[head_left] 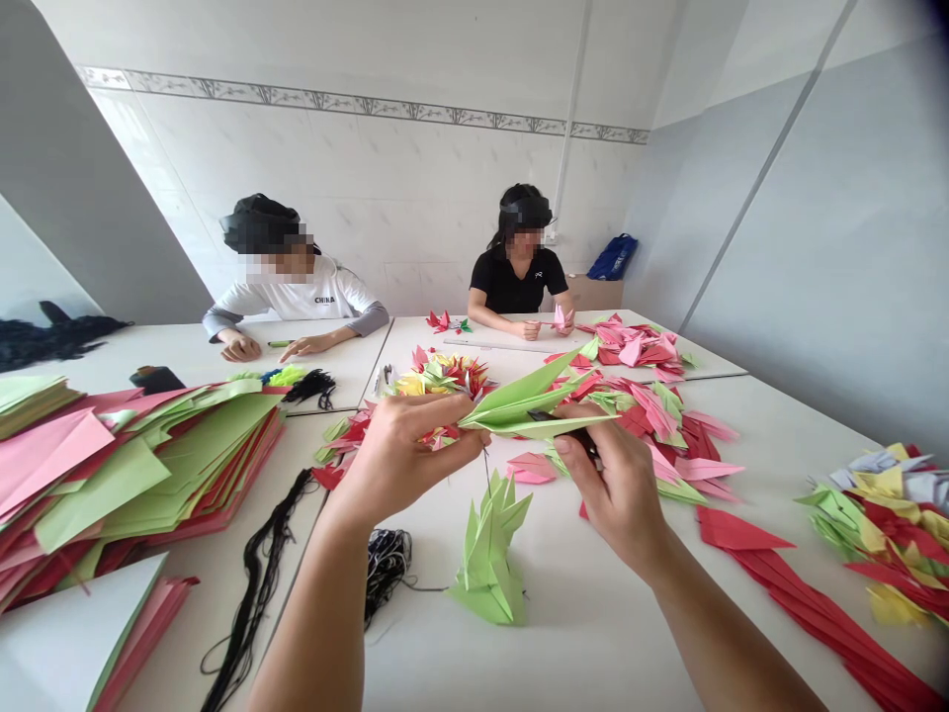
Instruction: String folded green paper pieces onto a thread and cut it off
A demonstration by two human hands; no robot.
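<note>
A green paper crane is gripped closely by the fingers of the left hand and right hand, above the counter. Finished green cranes stand just below; stacks of flat sheets remain unfolded.

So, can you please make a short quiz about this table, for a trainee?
1. What colour is the paper crane between the left hand and the right hand?
2. True or false: the co-worker in the black shirt holds a pink crane.
3. What lies on the table between the person's two forearms?
A) green cranes
B) a blue bag
C) a ruler

Key: 1 green; 2 true; 3 A.
</note>
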